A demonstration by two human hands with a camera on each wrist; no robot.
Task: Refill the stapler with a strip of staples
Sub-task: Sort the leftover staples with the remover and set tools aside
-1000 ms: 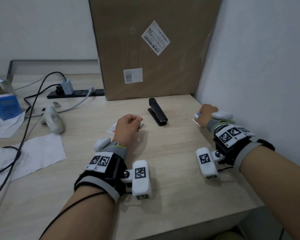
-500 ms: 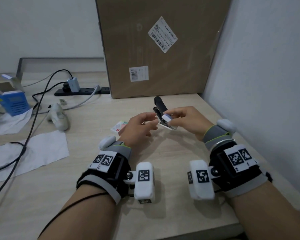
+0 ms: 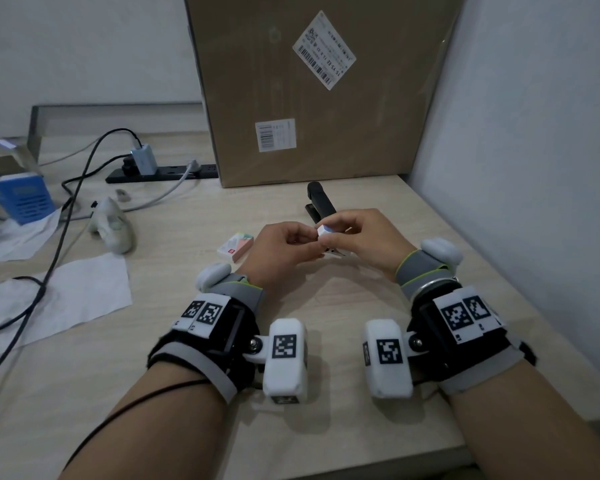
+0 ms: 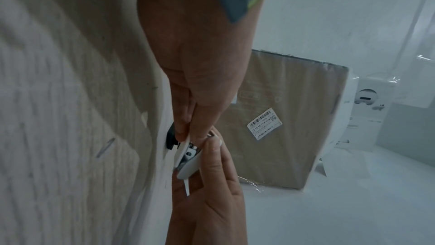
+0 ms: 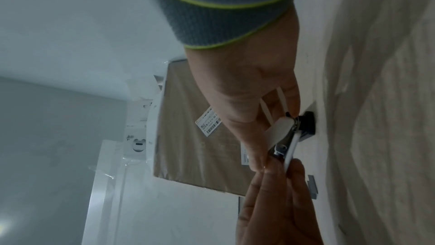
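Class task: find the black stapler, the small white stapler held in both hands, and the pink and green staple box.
black stapler (image 3: 321, 200): head view, on its top arm.
small white stapler (image 3: 325, 232): head view, on its front end.
pink and green staple box (image 3: 236, 245): head view, on its lid.

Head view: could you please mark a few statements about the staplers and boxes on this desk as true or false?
1. Both the left hand and the right hand grip the small white stapler. True.
2. The long black stapler is lifted in the right hand. False: it lies on the pale wooden desk behind the hands.
3. The small white, pink and green carton lies on the desk to the left of the left hand. True.
4. The large brown cardboard box lies flat on the desk. False: it stands upright at the back.
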